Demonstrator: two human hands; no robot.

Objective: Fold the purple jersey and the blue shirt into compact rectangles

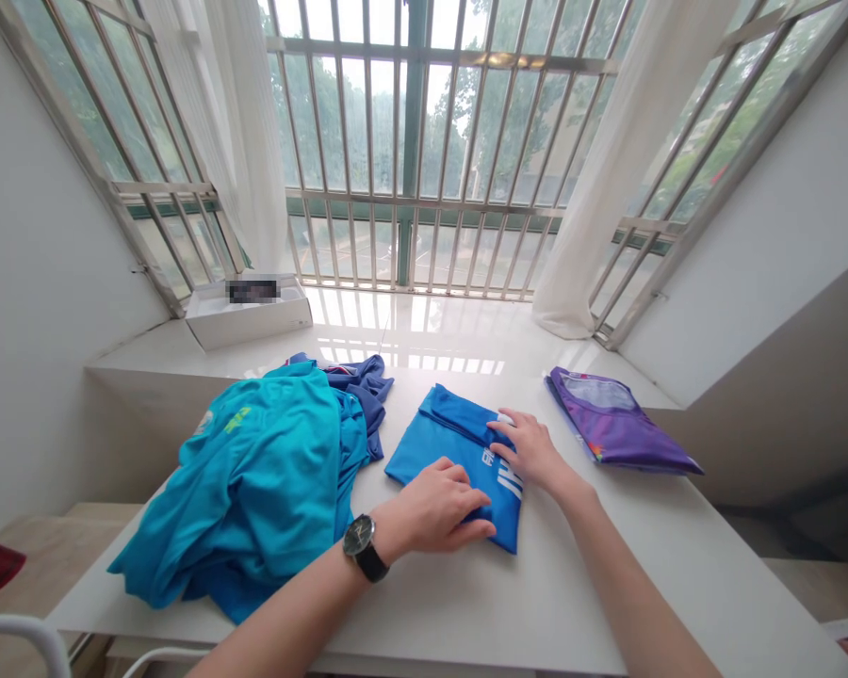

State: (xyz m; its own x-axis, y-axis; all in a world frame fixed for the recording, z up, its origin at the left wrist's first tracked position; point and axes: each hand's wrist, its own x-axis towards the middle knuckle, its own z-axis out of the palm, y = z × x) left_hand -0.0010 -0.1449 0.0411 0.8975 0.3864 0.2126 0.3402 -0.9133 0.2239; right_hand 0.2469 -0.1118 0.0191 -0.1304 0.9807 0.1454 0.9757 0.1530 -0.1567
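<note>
A folded blue shirt [438, 438] with white lettering lies on the white table in front of me. My left hand [445, 508], with a black-strapped watch on its wrist, rests on the near edge of the shirt, fingers loosely bent and holding nothing. On the shirt's right side lies my right hand [530, 447], its fingers spread over the cloth near the lettering. To the left a crumpled teal shirt [269, 471] is heaped over darker blue clothing [367, 391]. A folded purple garment [622, 424] sits at the right, apart from both hands.
Beyond the table [537, 603] is a glossy windowsill [424, 325] with an open white box [251, 320] at its left. White curtains [594, 188] hang by the barred window. A white curved rail [28, 631] shows at the lower left.
</note>
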